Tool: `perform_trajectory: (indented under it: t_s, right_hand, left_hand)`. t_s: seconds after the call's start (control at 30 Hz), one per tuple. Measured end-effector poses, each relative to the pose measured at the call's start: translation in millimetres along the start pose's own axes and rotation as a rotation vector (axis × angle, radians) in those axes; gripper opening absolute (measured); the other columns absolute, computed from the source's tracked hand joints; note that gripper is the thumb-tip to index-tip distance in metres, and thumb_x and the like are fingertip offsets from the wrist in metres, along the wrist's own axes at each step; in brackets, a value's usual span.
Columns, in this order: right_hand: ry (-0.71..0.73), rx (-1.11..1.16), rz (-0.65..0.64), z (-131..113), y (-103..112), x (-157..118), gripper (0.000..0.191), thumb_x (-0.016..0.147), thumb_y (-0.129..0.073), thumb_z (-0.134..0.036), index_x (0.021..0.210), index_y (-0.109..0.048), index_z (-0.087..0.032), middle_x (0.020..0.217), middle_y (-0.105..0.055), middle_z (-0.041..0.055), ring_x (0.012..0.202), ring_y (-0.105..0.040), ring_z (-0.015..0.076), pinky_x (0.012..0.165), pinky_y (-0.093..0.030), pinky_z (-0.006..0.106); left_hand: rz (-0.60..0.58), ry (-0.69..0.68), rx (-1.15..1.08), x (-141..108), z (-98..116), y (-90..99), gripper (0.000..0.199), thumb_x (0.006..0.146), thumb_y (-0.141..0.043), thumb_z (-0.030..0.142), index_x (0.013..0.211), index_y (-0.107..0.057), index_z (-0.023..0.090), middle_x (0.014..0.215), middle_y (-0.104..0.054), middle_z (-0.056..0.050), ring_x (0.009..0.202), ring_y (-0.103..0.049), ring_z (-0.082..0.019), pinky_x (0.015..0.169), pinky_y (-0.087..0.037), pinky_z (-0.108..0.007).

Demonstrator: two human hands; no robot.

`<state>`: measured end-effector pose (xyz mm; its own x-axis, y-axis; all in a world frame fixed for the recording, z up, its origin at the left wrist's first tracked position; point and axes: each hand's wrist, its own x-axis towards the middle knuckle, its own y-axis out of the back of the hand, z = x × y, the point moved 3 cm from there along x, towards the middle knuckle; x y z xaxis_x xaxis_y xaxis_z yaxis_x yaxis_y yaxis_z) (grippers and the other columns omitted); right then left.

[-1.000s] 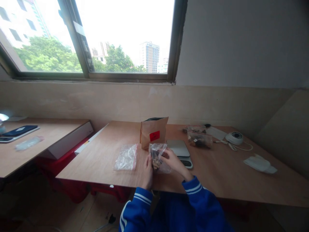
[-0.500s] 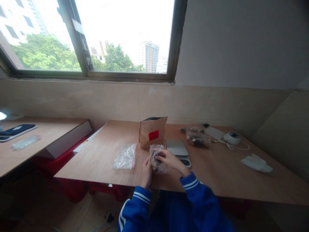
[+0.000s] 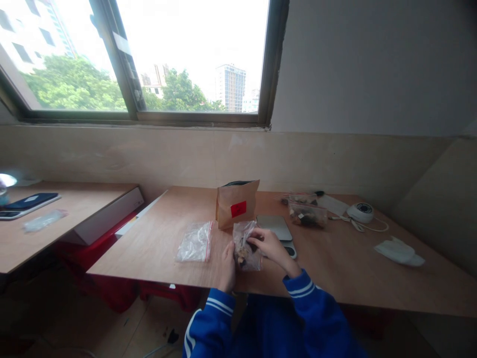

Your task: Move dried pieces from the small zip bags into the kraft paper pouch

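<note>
A clear plastic bag (image 3: 248,256) with brown and dark pieces inside is between my hands near the table's front edge. My left hand (image 3: 227,266) grips its left side. At the bag's upper right, my right hand (image 3: 267,243) has its fingers pinched together on the plastic near the opening. Just behind stands an open brown paper bag (image 3: 246,196) with a red label. A flat scale (image 3: 275,227) lies behind my right hand, which partly covers it. Left of my hands is a clear zip bag (image 3: 194,242) with a red strip, lying flat.
Filled zip bags (image 3: 307,215) lie at the back right, beside a white round camera (image 3: 359,213) with a cable. A crumpled white bag (image 3: 399,252) is farther right. The left table (image 3: 93,196) holds a dark phone-like object and plastic.
My right hand has shifted slightly right, and the upper part of the plastic bag is spread wider. The pieces inside show more clearly. The whole view has moved a little.
</note>
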<state>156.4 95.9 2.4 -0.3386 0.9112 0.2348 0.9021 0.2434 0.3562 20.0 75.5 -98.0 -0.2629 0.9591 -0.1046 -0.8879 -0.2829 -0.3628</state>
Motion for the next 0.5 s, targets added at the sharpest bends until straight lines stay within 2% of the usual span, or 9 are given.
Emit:
perform_trajectory:
  t_s: [0.13, 0.3, 0.5]
  right_hand:
    - [-0.035, -0.106, 0.055, 1.7, 7.7, -4.2, 0.015, 0.075, -0.059, -0.02, 0.083, -0.073, -0.019, 0.085, -0.074, 0.0052, 0.08, -0.067, 0.0227, 0.077, -0.051, 0.034]
    - [-0.046, -0.2, 0.16, 9.2, 15.4, -8.1, 0.02, 0.075, -0.059, -0.018, 0.088, -0.073, -0.019, 0.092, -0.075, 0.0077, 0.084, -0.068, 0.0251, 0.079, -0.052, 0.038]
    - [-0.084, 0.013, 0.155, 2.0, 29.8, -1.8, 0.025, 0.074, -0.065, -0.031, 0.092, -0.073, -0.015, 0.085, -0.075, 0.008, 0.075, -0.069, 0.0235, 0.07, -0.055, 0.036]
  left_hand:
    - [0.014, 0.005, 0.004, 1.6, -6.0, 2.3, 0.039, 0.081, -0.056, 0.047, 0.099, -0.068, 0.014, 0.106, -0.071, -0.011, 0.111, -0.06, -0.029, 0.101, -0.042, -0.041]
    - [0.023, 0.009, 0.01, 4.5, -8.1, 3.9, 0.042, 0.084, -0.052, 0.049, 0.104, -0.067, 0.015, 0.109, -0.07, -0.011, 0.115, -0.058, -0.028, 0.104, -0.039, -0.041]
    - [0.041, 0.038, -0.029, 5.2, -8.6, 6.0, 0.045, 0.085, -0.048, 0.049, 0.109, -0.065, 0.014, 0.114, -0.069, -0.011, 0.12, -0.054, -0.029, 0.106, -0.037, -0.044]
